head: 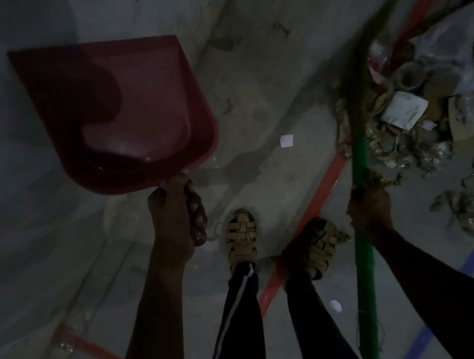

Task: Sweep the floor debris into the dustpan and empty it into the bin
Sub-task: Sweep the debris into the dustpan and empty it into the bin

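Dustpan (121, 109) held aloft by its handle, our left hand (175, 216) curled round it; the pan looks empty and is kept off the floor, we judge, until debris is gathered. Our right hand (368, 205) grips the green broom (358, 195), its blurred bristles angled toward the debris pile (417, 117) at right. No bin is visible.

Dim, underexposed view, a broad dark shadow over the floor left of the red dustpan (122, 112), curved shadow inside its pan, small glints near its rear rim, broom bristles (368, 46) to its right smeared by motion blur, wide-angle bending at the edges
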